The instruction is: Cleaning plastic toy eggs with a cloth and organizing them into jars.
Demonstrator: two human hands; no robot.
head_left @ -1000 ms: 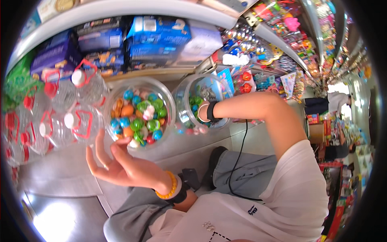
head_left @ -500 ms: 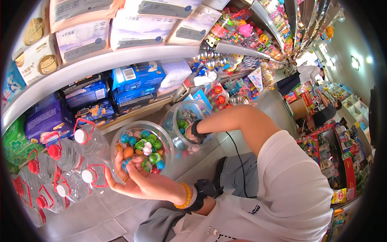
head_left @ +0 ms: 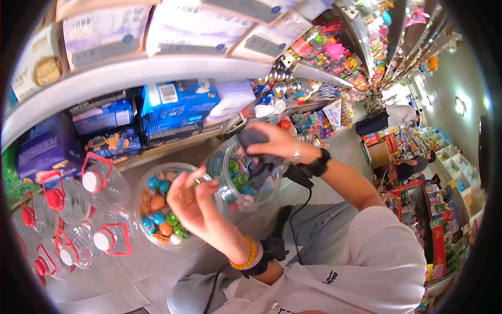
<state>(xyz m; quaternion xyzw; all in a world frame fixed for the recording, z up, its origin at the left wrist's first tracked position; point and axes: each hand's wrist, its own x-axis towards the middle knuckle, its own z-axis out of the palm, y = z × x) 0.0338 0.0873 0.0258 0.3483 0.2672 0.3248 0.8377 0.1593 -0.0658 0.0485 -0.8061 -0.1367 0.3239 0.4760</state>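
Note:
My left hand [head_left: 198,209] is raised over a round clear tub [head_left: 151,193] of colourful egg shapes and balls, fingers apart and slightly curled, holding nothing. My right hand [head_left: 280,146] grips a dark, crumpled object [head_left: 252,137], perhaps cloth or plastic, above the mouth of a second clear tub [head_left: 218,175]. That tub holds green and other small pieces [head_left: 240,179], partly hidden by the dark object.
Several water jugs [head_left: 104,180] with red handles stand at left. A shelf [head_left: 68,97] carries pale and blue packages [head_left: 175,102]. Toy displays [head_left: 334,52] line the aisle at right, where two people [head_left: 397,115] are farther off. A black cable [head_left: 300,214] crosses my lap.
My right hand has come up out of the second tub with the dark object in it. My left hand has moved right over the first tub.

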